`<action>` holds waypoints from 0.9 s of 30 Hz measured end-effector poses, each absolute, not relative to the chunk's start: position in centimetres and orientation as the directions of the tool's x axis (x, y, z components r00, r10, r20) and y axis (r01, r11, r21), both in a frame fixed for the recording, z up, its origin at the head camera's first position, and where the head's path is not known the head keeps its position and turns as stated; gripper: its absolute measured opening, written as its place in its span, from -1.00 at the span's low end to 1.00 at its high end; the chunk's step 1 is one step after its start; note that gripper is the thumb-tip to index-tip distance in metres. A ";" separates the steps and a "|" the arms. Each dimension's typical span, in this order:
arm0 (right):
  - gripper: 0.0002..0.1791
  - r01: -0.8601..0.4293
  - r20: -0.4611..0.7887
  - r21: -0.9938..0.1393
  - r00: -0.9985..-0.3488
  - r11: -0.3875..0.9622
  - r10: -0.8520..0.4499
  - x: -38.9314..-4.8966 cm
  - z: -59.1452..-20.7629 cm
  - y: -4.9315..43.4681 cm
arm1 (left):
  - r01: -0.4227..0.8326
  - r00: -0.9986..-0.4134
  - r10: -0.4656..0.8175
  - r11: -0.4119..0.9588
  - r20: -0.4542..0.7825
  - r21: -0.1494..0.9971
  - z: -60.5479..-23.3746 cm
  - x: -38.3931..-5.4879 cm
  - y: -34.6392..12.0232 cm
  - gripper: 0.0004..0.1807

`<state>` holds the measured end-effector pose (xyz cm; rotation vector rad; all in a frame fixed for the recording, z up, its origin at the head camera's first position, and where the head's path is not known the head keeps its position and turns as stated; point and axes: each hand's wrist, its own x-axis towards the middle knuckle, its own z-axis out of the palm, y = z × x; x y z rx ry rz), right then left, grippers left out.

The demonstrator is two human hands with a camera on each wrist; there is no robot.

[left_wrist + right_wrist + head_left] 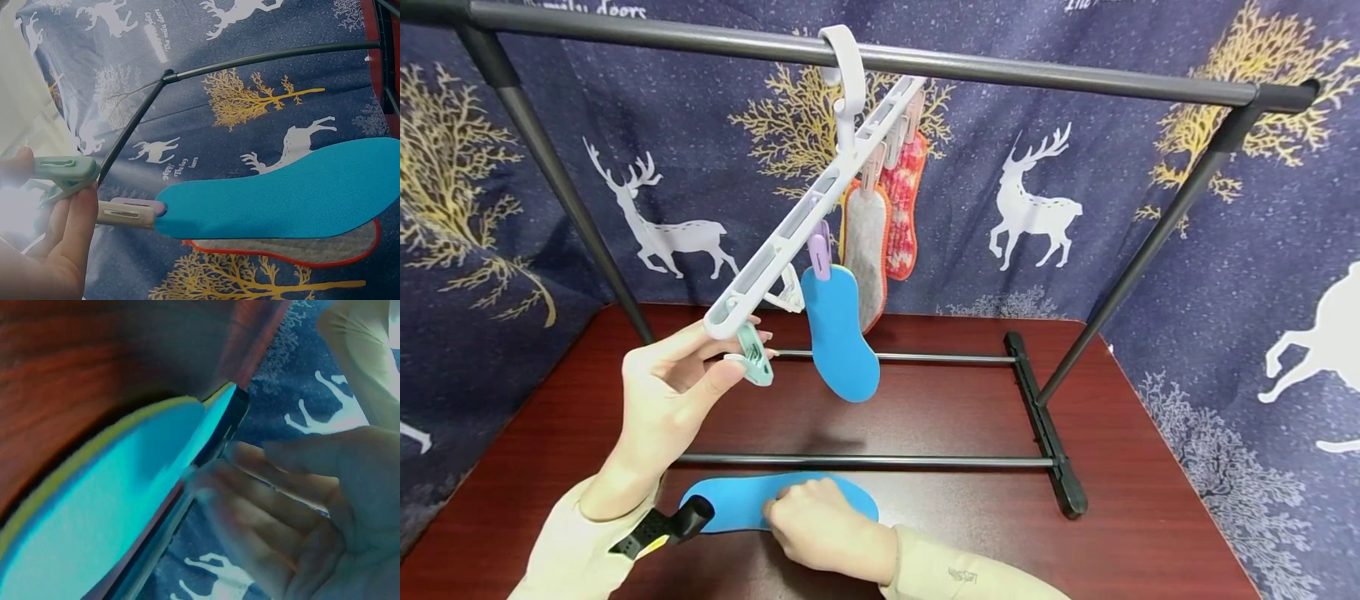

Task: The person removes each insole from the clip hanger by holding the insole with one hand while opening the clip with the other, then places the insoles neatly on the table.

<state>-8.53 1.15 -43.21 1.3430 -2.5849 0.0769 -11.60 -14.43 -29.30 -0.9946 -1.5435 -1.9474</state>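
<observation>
My left hand (666, 396) pinches a mint-green clip (754, 354) at the near end of a white clip hanger (790, 229). In the left wrist view the same clip (65, 169) sits between thumb and fingers. A blue insole (838, 337) hangs from a purple clip (820, 252) further along. On the table lies another blue insole (730, 500), yellow along its edge in the right wrist view. Over its middle is my right hand (831, 529), its fingers (250, 506) loosely bent, fingertips at the insole's edge; contact is blurred.
The hanger hooks over a black rack's top bar (1037, 79). A grey insole (865, 250) and a red patterned insole (904, 208) hang toward its far end. Lower rack bars (925, 461) cross the brown table (1120, 467). Behind is a deer-print cloth (955, 167).
</observation>
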 end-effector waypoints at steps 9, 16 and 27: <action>-0.71 -0.824 0.443 -0.061 -0.528 0.563 -0.725 -10.0 -42.5 1.7 | 0.732 -0.627 0.085 -0.277 0.774 0.623 -29.5 -11.8 -14.6 -0.54; -0.83 -0.823 0.564 -0.179 -0.535 0.539 -0.629 -10.7 -42.5 2.0 | 0.714 -0.641 0.098 -0.289 0.761 0.638 -29.7 -11.8 -14.9 -0.52; -0.79 -0.839 0.729 -0.129 -0.442 0.529 -0.523 -11.8 -42.0 2.8 | 0.727 -0.636 0.093 -0.260 0.766 0.635 -29.7 -11.9 -14.9 -0.54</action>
